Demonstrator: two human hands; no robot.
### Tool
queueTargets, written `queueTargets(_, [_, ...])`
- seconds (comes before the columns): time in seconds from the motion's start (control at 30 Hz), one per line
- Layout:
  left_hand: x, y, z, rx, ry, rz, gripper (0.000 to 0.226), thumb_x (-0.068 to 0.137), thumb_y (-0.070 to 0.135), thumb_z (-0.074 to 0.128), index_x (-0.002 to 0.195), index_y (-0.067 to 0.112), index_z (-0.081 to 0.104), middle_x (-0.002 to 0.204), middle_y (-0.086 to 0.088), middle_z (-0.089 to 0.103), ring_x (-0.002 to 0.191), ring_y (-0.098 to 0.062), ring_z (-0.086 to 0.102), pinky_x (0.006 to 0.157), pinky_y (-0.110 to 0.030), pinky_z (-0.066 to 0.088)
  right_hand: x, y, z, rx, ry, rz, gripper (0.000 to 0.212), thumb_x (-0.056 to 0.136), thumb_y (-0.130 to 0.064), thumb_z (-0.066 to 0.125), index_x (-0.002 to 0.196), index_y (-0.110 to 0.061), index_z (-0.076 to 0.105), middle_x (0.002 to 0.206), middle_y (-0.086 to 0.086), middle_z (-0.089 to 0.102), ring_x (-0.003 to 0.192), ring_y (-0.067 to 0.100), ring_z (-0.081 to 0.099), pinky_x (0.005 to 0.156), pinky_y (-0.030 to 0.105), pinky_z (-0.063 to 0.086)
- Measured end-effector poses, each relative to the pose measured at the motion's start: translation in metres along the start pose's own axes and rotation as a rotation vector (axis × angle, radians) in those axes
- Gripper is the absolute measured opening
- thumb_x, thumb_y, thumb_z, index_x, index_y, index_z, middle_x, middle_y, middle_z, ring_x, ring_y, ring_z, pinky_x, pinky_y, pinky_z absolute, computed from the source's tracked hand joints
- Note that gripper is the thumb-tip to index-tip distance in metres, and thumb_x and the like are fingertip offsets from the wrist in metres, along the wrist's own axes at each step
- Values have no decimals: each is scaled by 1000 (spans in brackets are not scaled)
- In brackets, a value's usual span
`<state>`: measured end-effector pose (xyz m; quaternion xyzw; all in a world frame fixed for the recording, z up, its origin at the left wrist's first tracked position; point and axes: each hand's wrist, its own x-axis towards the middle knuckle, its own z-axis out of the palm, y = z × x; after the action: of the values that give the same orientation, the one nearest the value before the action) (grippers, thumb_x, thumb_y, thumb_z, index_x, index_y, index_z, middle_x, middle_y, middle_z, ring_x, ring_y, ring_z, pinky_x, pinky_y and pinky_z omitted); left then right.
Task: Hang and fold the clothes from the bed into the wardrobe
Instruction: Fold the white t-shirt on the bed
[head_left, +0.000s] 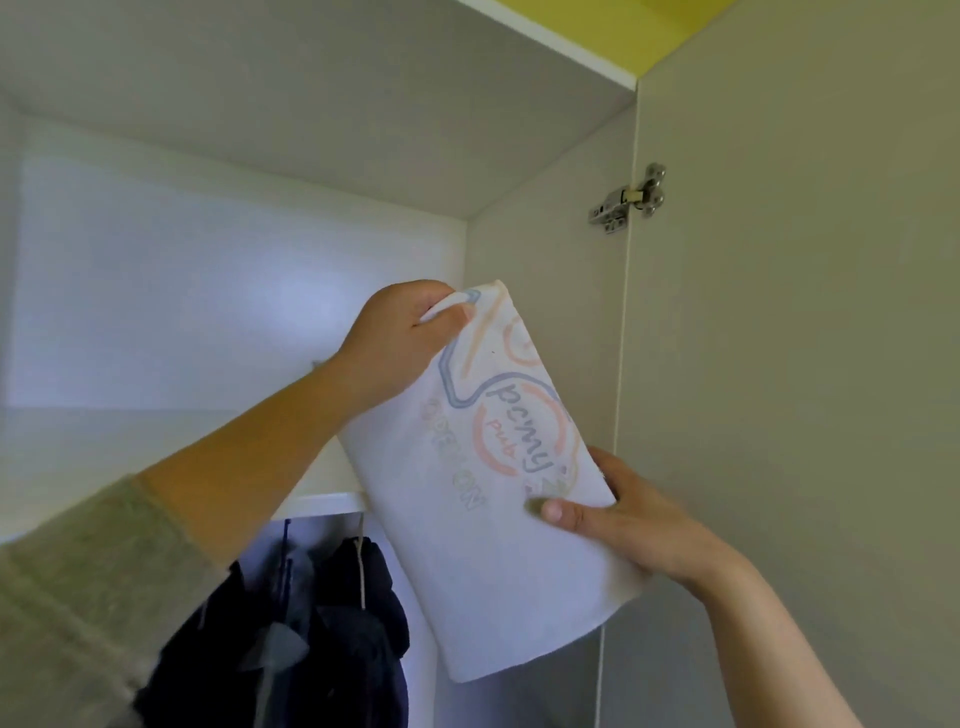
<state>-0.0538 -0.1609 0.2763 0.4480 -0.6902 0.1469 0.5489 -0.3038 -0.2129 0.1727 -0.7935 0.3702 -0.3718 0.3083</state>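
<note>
place: home bedroom | cues: open wardrobe (545, 260), door hinge (628, 200), dark clothes (358, 597) hanging below shelf (322, 503)

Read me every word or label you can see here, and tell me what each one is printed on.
"pcmy", or near it, in dark script: on the folded white printed garment.
"pub", small red letters: same garment, inside the orange ring.
Pale grey block letters ending in "ON": same garment, too faded to read whole.
Silver metal door hinge: no marking readable.
</note>
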Motion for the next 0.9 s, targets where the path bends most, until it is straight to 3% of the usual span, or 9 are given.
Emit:
queueTargets(0.17, [19,2,5,45,-29,34,35,99,31,52,87,-1,62,88,-23,60,75,-27,53,64,-26,35,53,-24,-2,197,-71,-322,78,55,-54,84,123,-50,48,112,-27,67,101,-6,65,72,8,50])
queueTargets(0.3, [26,0,12,41,-102,66,33,99,30,53,86,1,63,87,-22,60,77,-30,54,63,-25,36,85,-24,6,374,-205,-381,61,65,-35,84,121,-38,59,114,-10,72,105,12,69,76,19,55])
queueTargets(0.4, [32,-11,18,48,-135,85,34,99,30,53,87,0,63,88,-23,60,80,-31,54,62,-24,36,98,-11,11,523,-297,-290,58,68,-32,82,121,-17,65,113,8,73,102,27,71,76,32,58])
queueTargets(0.53, [48,-27,16,66,-95,79,37,98,33,54,81,1,60,82,-21,57,68,-20,49,60,-26,34,115,-13,15,538,-149,-357,30,82,-31,77,109,-19,73,109,12,74,98,31,71,76,35,57])
queueTargets(0.6, [59,-41,10,70,-43,50,33,96,39,57,83,9,64,75,-8,60,67,-13,51,60,-24,37,126,-22,15,521,-69,-402,23,84,-29,74,106,-20,74,106,9,75,96,28,72,73,30,57])
queueTargets(0.7, [68,-68,-2,-57,109,-144,35,85,58,61,89,24,65,82,10,63,71,-1,55,64,-13,43,144,-34,15,485,17,-433,25,85,-32,71,106,-19,72,104,8,75,94,25,73,70,26,55])
queueTargets(0.77, [62,-92,-5,-147,194,-363,51,78,69,61,106,26,62,106,9,63,96,-6,60,84,-23,48,156,-36,15,501,55,-427,28,84,-35,71,106,-18,72,102,7,75,92,23,73,67,24,55])
queueTargets(0.83, [47,-112,-3,-333,106,-578,67,76,71,61,119,20,60,120,-1,64,112,-20,60,101,-41,48,168,-34,16,543,84,-397,29,85,-35,69,108,-17,72,102,7,75,91,23,73,66,23,55])
queueTargets(0.9, [31,-126,5,-687,-166,-721,71,75,67,60,122,15,63,119,-10,68,108,-24,64,101,-45,49,181,-34,16,566,127,-366,29,87,-36,67,107,-16,71,99,6,76,88,21,73,65,22,55])
